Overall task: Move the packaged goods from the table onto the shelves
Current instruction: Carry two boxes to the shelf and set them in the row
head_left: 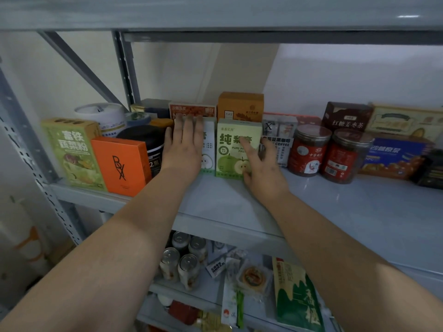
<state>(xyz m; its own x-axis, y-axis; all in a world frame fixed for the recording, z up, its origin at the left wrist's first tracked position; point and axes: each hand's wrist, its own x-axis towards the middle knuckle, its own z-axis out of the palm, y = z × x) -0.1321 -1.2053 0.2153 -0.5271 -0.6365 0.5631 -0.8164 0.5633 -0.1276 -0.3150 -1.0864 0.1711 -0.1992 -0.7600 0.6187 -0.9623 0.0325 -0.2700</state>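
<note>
Two pale green pear-paste boxes stand upright side by side on the grey shelf point(323, 212). My left hand point(184, 142) lies flat, fingers straight, against the front of the left box point(209, 149) and covers most of it. My right hand point(261, 164) touches the right box point(233, 149): its index finger rests on the front, the thumb at the lower right corner, the other fingers around the right side. Neither box is lifted.
On the same shelf, left: a green vegetable-powder box point(72, 152), an orange box point(122, 164), a black tin point(148, 142). Right: coffee sachets point(279, 140), two red-labelled jars point(309, 152), a blue carton point(395, 156). Brown boxes stand behind. The lower shelf holds cans point(182, 264) and packets.
</note>
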